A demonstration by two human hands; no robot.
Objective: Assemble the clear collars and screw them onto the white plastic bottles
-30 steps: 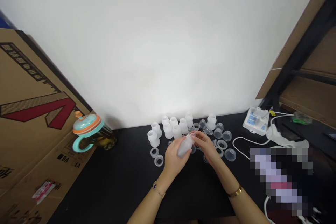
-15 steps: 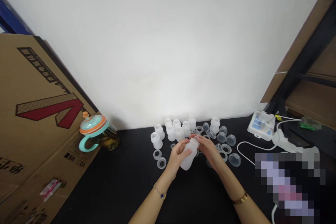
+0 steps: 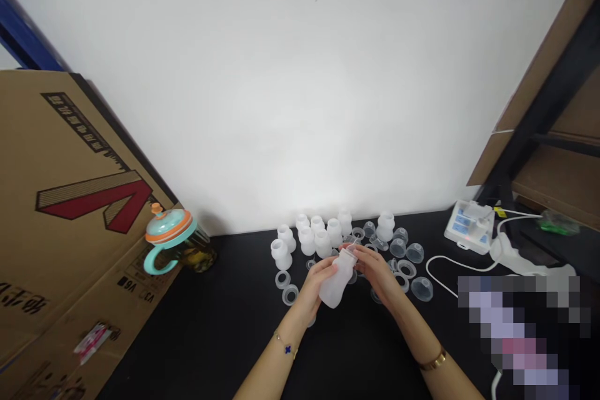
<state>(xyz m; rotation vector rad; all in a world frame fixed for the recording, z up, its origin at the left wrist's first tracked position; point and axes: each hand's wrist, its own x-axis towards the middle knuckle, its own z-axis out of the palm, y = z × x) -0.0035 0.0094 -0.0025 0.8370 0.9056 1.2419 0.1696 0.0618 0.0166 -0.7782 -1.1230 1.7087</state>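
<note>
A frosted white bottle (image 3: pixel 336 282) hangs tilted over the black table, its neck up and to the right. My left hand (image 3: pixel 317 281) is closed round its left side. At the neck, my right hand (image 3: pixel 368 262) has its fingers closed on a small clear piece (image 3: pixel 353 246), partly hidden by the fingers. Several white bottles (image 3: pixel 322 242) stand behind my hands. Clear rings (image 3: pixel 290 294) lie to the left, and more rings (image 3: pixel 406 269) and clear domed caps (image 3: pixel 422 288) lie to the right.
A teal-lidded jug (image 3: pixel 175 240) stands at the left by a large cardboard box (image 3: pixel 84 250). On the right are a white plastic case (image 3: pixel 469 227), a white cable (image 3: pixel 440 258) and a blurred-out patch. A white wall (image 3: pixel 300 87) rises behind the table.
The view has shifted slightly. My left thumb has moved from the front of the bottle toward its upper left side. The bottle remains in my hands, slightly lower.
</note>
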